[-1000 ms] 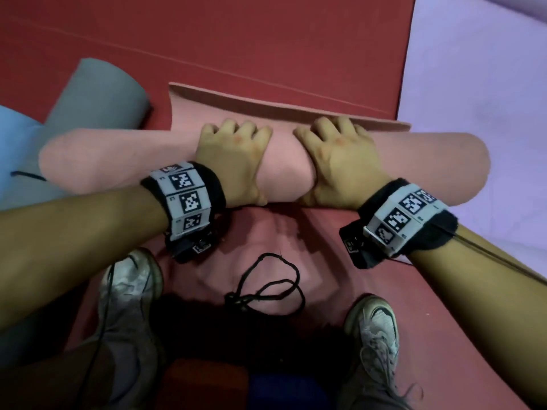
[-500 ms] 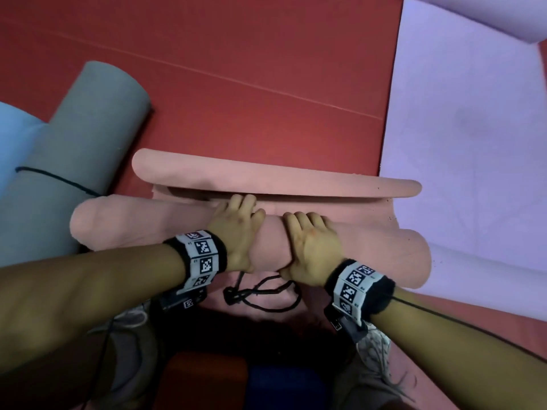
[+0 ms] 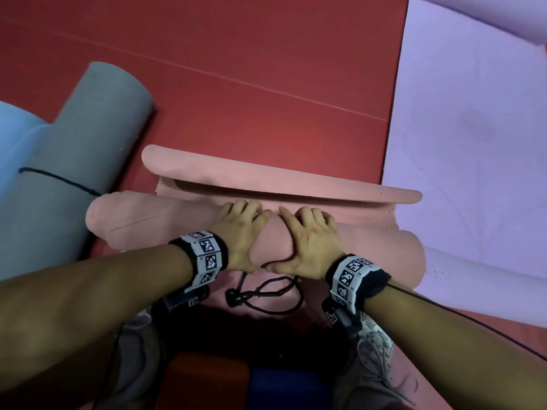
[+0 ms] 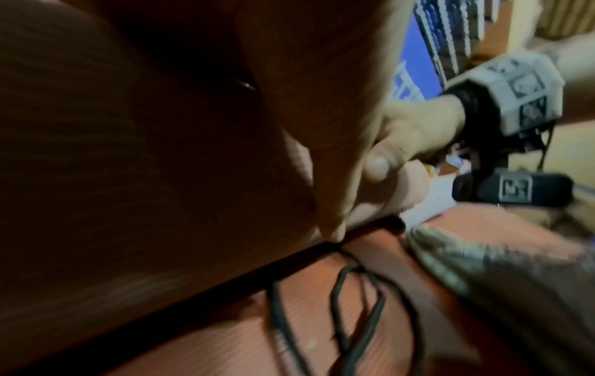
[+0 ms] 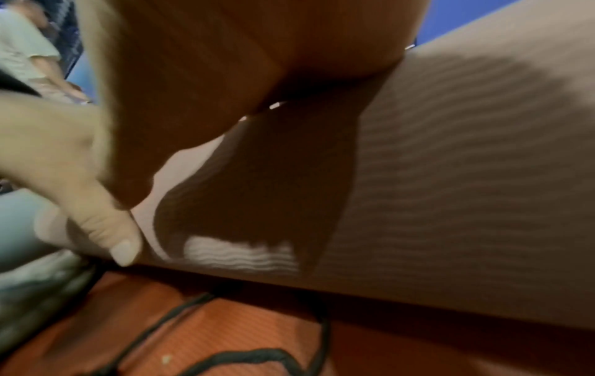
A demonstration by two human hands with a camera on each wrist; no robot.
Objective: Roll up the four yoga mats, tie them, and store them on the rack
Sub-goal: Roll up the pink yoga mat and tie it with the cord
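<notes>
A pink yoga mat roll (image 3: 148,220) lies crosswise on the red floor (image 3: 266,84). Its short unrolled end (image 3: 266,179) curls up just beyond it. My left hand (image 3: 239,232) and right hand (image 3: 307,241) grip the roll's middle side by side, fingers curled over the top, thumbs on the near side. The left wrist view shows the right hand (image 4: 412,132) on the roll; the right wrist view shows the ribbed roll (image 5: 450,178). A loose black cord (image 3: 266,294) lies on the floor between the roll and my feet, also seen as the cord (image 4: 354,318) and cord (image 5: 251,356).
A grey rolled mat (image 3: 88,143) tied with black cord lies at the left, beside a blue mat (image 3: 14,137). A lilac mat (image 3: 473,143) lies flat at the right. My shoes (image 3: 381,350) stand near the cord, with an orange block (image 3: 207,377) and a blue block (image 3: 284,389) at the bottom.
The head view has pulled back from the roll over the last second. Both hands stay side by side on the pink roll; the far mat end now shows curled up.
</notes>
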